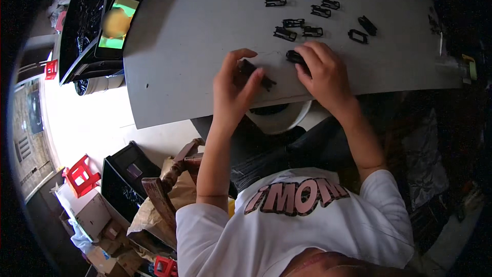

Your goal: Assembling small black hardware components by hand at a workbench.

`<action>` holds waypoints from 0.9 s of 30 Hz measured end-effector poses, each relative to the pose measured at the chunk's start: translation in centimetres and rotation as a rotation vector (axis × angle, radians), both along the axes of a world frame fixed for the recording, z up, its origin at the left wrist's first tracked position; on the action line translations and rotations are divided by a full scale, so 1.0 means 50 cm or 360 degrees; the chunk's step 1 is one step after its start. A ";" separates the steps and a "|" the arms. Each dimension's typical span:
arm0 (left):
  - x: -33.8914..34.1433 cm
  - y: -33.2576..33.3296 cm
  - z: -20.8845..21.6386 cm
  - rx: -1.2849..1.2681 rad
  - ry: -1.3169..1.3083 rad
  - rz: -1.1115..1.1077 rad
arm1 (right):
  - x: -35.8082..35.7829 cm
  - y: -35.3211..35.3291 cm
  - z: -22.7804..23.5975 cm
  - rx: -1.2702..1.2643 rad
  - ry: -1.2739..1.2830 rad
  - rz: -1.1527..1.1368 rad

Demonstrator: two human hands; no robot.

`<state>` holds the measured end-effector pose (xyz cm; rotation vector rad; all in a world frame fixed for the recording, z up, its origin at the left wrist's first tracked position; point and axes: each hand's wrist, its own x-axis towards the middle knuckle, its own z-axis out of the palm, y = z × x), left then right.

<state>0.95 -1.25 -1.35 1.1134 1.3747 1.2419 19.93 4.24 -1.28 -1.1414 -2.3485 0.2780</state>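
At the table's near edge, my left hand (pixel 231 84) curls around a dark plastic part (pixel 247 67), thumb lying against it; a thin piece of it sticks out past the thumb. To its right, my right hand (pixel 326 73) has its fingers and thumb closed on a small black oblong plastic part (pixel 293 56), which rests at or just above the tabletop. The fingers hide much of that part. Several black open-framed plastic parts (pixel 313 32) lie scattered beyond my hands, and a black rectangular frame (pixel 357 36) lies to the right beside a solid-looking black piece (pixel 367 25).
The grey table (pixel 189 66) has its near edge close to my wrists. At its left stand a lit phone-like screen (pixel 124 7) and a black bin (pixel 87 25) of small dark pieces. A white bucket (pixel 292 118) sits below the edge. Boxes and a wooden chair (pixel 163 195) are lower left.
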 end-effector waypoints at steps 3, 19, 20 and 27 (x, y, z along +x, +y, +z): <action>0.000 0.010 -0.016 -0.0009 0.0201 0.0016 | -0.004 -0.005 0.011 -0.0234 0.0116 -0.0030; 0.032 0.000 -0.001 -0.0034 0.0379 -0.0062 | -0.044 -0.039 0.036 -0.0201 0.0256 0.0089; 0.025 -0.004 -0.001 -0.0032 0.0377 -0.0069 | -0.042 -0.037 0.043 -0.0475 0.0391 -0.0011; 0.036 0.010 0.008 0.0158 -0.0411 -0.0217 | 0.007 -0.047 0.022 -0.1200 0.0875 0.0029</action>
